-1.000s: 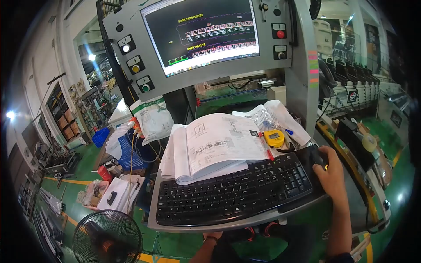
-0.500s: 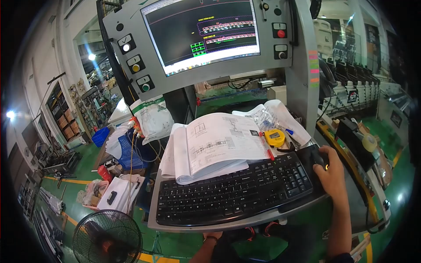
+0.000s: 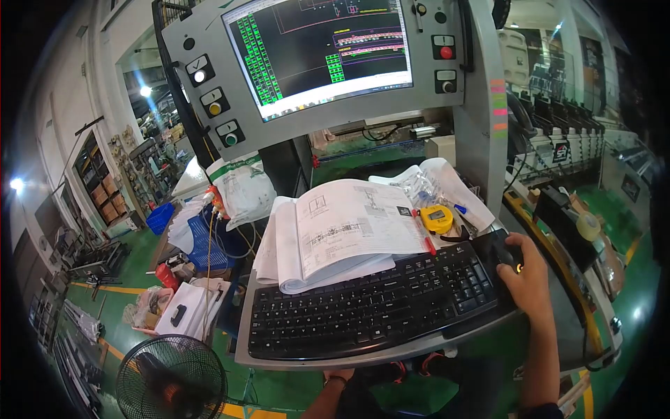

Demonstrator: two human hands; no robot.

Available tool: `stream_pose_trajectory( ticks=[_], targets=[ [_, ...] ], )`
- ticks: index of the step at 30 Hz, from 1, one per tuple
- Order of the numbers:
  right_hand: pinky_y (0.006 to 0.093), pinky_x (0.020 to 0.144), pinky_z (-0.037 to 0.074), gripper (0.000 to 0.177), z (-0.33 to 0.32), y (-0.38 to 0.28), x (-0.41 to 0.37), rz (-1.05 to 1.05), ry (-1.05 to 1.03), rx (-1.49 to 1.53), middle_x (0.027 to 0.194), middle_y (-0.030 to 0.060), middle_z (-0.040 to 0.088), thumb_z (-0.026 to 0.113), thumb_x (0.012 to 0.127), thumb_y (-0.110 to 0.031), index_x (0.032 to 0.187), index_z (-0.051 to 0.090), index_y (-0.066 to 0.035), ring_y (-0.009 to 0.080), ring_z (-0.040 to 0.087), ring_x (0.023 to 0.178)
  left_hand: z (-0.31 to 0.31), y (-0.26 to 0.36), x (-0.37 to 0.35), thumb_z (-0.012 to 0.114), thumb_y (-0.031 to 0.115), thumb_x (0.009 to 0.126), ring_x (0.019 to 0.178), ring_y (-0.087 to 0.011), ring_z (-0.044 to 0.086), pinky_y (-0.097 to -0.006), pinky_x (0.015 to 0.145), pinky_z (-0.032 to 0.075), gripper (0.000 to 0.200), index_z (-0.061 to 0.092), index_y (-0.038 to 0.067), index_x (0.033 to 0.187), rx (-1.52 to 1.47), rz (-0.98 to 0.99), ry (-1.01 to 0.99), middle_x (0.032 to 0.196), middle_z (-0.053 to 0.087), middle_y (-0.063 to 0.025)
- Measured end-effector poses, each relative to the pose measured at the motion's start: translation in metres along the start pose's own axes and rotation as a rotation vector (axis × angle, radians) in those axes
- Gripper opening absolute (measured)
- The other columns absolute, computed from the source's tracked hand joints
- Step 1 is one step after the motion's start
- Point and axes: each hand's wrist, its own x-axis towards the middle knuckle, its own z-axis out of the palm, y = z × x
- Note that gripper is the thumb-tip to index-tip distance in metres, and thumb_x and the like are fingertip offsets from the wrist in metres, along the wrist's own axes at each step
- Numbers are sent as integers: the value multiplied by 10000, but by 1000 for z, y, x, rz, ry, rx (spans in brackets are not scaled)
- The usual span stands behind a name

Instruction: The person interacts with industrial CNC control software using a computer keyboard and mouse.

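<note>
Beside the mouse [image 3: 500,250], Windows-logo keyboard [image 3: 370,314]

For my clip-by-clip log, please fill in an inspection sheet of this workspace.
Surface: grey tray, largely covered.
Job's things: black mouse; black keyboard; screen showing line drawings.
Clutter: open booklet overlapping the keyboard's upper edge; yellow tape measure and red pen to its right.
Hands: right hand holds the mouse; left hand below the tray's front edge, partly hidden.
Cables: pale cord hanging left of the tray.
Surroundings: fan, green floor.
</note>
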Motion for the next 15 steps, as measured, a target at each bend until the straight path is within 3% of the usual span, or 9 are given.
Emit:
stream_pose_trajectory(
  ticks=[15],
  targets=[
    [458, 1165, 520, 545, -1, -7, 0, 29, -42, 16, 1461, 233, 722, 792, 904, -111, 1414, 641, 10, 431, 708, 1350, 11, -5, 4, 486, 681, 1123, 1673, -413, 425, -640, 1375, 296, 715, 606, 246, 1677, -27, -10, 39, 1800, 507, -125]
  ],
)
